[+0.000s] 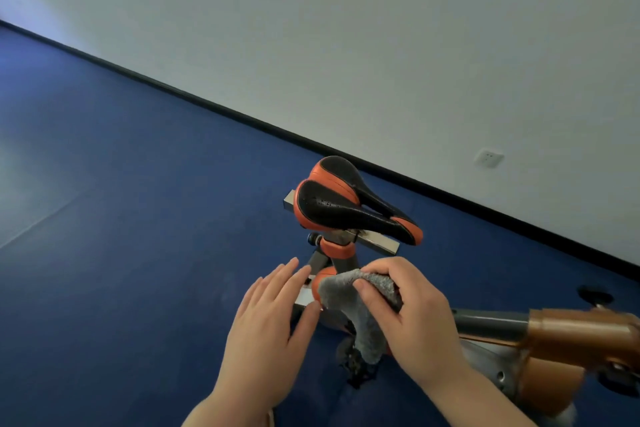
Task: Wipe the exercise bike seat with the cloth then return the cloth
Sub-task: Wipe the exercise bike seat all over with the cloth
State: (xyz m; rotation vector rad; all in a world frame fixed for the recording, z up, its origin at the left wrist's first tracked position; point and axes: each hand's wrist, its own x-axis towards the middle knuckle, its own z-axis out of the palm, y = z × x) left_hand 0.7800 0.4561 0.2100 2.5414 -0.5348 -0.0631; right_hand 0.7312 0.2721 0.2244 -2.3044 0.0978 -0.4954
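Observation:
The exercise bike seat (349,204) is black with orange edges and sits on a metal rail just beyond my hands. A fluffy grey cloth (360,308) hangs bunched from my right hand (412,319), which grips it below and in front of the seat. My left hand (270,319) is flat with fingers apart, holding nothing, its thumb close to the cloth's left edge. The cloth does not touch the seat.
The bike's orange and grey frame (561,329) runs off to the right, with the seat post (332,253) below the saddle. Blue floor (138,218) spreads to the left. A white wall (381,45) with a socket (488,158) stands behind.

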